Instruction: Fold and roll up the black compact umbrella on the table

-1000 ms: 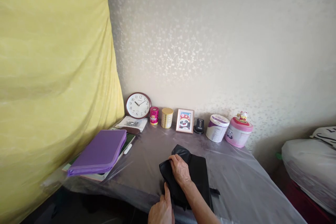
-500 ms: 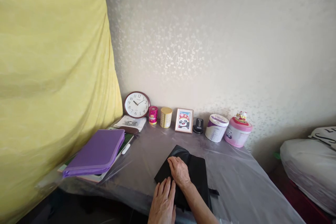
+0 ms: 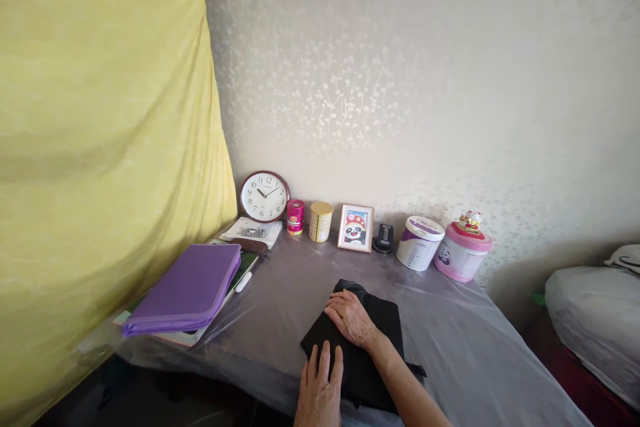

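Observation:
A black, folded fabric piece [image 3: 377, 377] with a short strap at its right side lies on the table; its exact kind I cannot tell. My right hand [image 3: 351, 320] rests palm down on its upper part, fingers extended and lying flat. Close to the near left edge of the black fabric is my left hand [image 3: 323, 383], its fingers spread and their tips touching the cloth. Neither hand grips anything. The right forearm and hand cover part of the fabric.
A purple zip folder [image 3: 183, 290] lies on papers at the left, with a white pen-like object [image 3: 243, 281] beside it. Along the wall stand a clock [image 3: 265, 196], a pink tin [image 3: 295, 217], a yellow can [image 3: 321, 221], a picture frame [image 3: 355, 228] and two tubs [image 3: 420, 245].
My right hand has gone from curled fingers to lying flatter, a little farther up the fabric. My left hand's fingers have spread slightly. The whole view has shifted a little.

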### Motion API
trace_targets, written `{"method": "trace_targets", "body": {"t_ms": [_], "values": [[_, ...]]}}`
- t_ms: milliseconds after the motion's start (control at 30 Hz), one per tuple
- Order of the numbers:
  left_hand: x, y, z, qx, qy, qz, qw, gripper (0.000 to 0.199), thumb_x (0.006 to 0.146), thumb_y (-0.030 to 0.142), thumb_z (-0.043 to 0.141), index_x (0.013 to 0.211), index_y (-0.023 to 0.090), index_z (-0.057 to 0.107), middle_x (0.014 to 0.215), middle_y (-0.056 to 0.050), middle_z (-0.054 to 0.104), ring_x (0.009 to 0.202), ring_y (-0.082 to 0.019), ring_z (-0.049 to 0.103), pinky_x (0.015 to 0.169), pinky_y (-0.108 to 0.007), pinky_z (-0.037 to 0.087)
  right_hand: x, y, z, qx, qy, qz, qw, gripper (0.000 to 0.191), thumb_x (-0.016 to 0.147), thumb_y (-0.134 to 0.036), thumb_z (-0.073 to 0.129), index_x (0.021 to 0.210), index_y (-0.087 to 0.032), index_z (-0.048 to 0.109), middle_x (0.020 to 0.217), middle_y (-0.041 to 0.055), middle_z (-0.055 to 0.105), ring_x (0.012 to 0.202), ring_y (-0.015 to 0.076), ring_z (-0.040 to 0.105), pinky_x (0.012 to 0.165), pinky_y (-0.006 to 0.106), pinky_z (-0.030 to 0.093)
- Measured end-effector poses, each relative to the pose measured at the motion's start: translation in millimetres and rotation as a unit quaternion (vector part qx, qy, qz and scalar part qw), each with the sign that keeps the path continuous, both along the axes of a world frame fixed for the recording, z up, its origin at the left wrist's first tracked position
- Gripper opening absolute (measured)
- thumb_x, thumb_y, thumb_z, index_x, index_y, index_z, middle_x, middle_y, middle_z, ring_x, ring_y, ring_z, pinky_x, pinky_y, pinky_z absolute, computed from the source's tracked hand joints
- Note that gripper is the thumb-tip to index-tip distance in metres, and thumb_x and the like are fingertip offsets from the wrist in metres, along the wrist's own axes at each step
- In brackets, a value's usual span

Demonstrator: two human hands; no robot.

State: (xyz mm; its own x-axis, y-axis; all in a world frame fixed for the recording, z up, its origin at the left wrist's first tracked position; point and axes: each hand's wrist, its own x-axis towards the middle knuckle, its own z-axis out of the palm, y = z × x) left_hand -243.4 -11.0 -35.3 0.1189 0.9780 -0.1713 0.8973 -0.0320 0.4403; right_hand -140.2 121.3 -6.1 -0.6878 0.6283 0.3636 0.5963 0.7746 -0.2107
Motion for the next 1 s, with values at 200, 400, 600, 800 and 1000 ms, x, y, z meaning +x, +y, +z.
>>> {"method": "trace_targets", "body": {"t_ms": [200, 400, 600, 800, 1000], "values": [[1.6, -1.3, 6.5, -0.017, 0.019, 0.009, 1.0, 0.077, 0.069, -0.003, 0.031, 0.139, 0.024, 0.014, 0.149, -0.007, 0.009, 0.136, -0.027, 0.013, 0.108, -0.042, 0.023, 1.3, 31.3, 3.5, -0.001, -0.073, -0.068, 0.995, 0.034, 0.093, -0.03, 0.035, 0.09, -0.02, 0.067, 0.094, 0.0043, 0.07, 0.106, 0.0165, 0.054, 0.1, 0.036, 0.029], [0.9, 0.3, 8.2, -0.031, 0.013, 0.001, 0.999, 0.082, 0.067, -0.004, 0.033, 0.139, 0.026, 0.011, 0.148, -0.006, 0.0, 0.136, -0.028, 0.012, 0.106, -0.043, 0.027, 3.3, 53.6, 3.5, -0.07, -0.088, -0.191, 0.975, 0.037, 0.092, -0.031, 0.034, 0.079, -0.019, 0.067, 0.089, 0.0069, 0.07, 0.091, 0.0177, 0.061, 0.08, 0.028, 0.042], [0.2, -3.7, 12.2, -0.019, 0.009, -0.002, 1.0, 0.086, 0.063, -0.005, 0.036, 0.14, 0.023, 0.008, 0.148, -0.007, -0.003, 0.136, -0.027, 0.011, 0.106, -0.037, 0.027, 22.5, 57.2, 7.7, -0.058, -0.037, -0.275, 0.959, 0.035, 0.092, -0.027, 0.031, 0.092, -0.017, 0.065, 0.096, 0.0099, 0.068, 0.093, 0.019, 0.062, 0.082, 0.03, 0.043], [1.9, -14.2, 18.5, 0.009, 0.006, 0.012, 1.0, 0.081, 0.067, -0.008, 0.028, 0.14, 0.022, 0.007, 0.148, -0.007, -0.002, 0.136, -0.025, 0.008, 0.107, -0.036, 0.026, 89.1, 16.6, 11.7, 0.023, 0.104, -0.363, 0.926, 0.033, 0.089, -0.03, 0.032, 0.1, -0.015, 0.06, 0.104, 0.0122, 0.064, 0.101, 0.0223, 0.057, 0.091, 0.037, 0.039], [4.4, -16.0, 21.9, 0.029, 0.023, 0.009, 0.999, 0.079, 0.069, -0.009, 0.026, 0.14, 0.019, 0.008, 0.148, -0.011, 0.002, 0.135, -0.027, 0.01, 0.108, -0.037, 0.025, 111.7, -56.1, -5.1, -0.073, 0.211, -0.395, 0.891, 0.038, 0.081, -0.051, 0.044, 0.093, -0.02, 0.062, 0.085, 0.0074, 0.068, 0.069, 0.019, 0.065, 0.065, 0.03, 0.049]]}}
